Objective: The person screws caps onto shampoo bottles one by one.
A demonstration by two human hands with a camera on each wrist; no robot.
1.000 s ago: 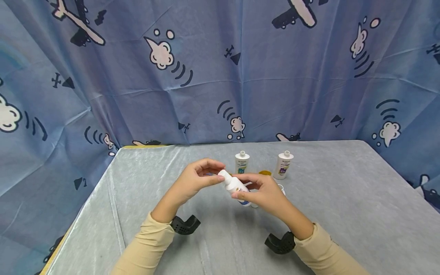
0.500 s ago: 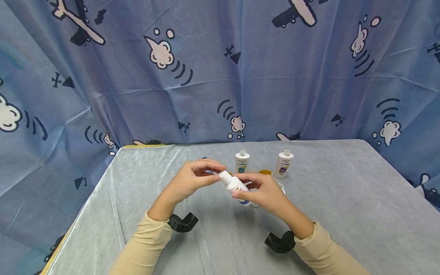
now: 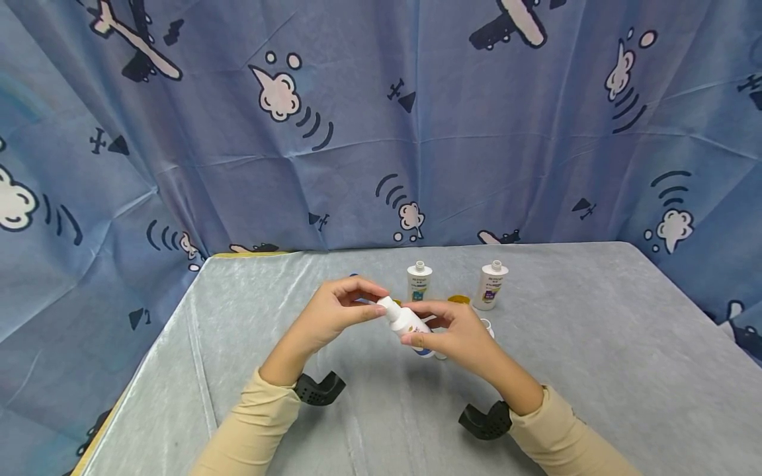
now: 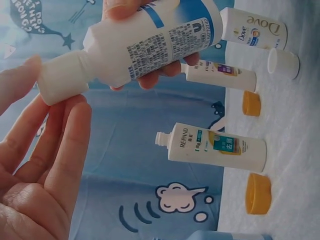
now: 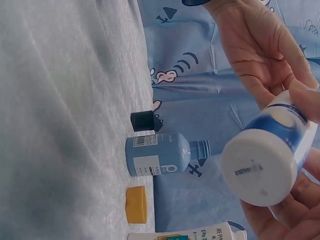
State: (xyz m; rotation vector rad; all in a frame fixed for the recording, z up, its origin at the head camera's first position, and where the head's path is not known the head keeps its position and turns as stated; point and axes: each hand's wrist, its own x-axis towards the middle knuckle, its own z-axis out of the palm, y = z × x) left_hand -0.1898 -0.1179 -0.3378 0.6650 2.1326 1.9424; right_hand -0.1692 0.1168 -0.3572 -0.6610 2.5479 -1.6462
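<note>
A white bottle (image 3: 408, 324) with a blue band hangs tilted above the table, its cap end up and to the left. My right hand (image 3: 458, 330) grips the body, fingers behind it and thumb in front. With thumb and fingertips my left hand (image 3: 333, 311) pinches the white cap (image 4: 62, 77), which sits on the bottle's neck. Printed text covers the side in the left wrist view, and the round base (image 5: 259, 167) faces the right wrist camera.
Behind my hands stand two capless REPAND bottles (image 4: 217, 147) (image 3: 491, 286), a Dove bottle (image 4: 255, 30) and a blue bottle (image 5: 157, 155). Yellow caps (image 4: 258, 194) (image 4: 251, 103), a white cap (image 4: 283, 63) and a dark cap (image 5: 142, 121) lie near them on the grey cloth (image 3: 565, 344).
My left fingers slid slightly left along the cap, then came back to the right. The right hand and the bottle stayed nearly in place.
</note>
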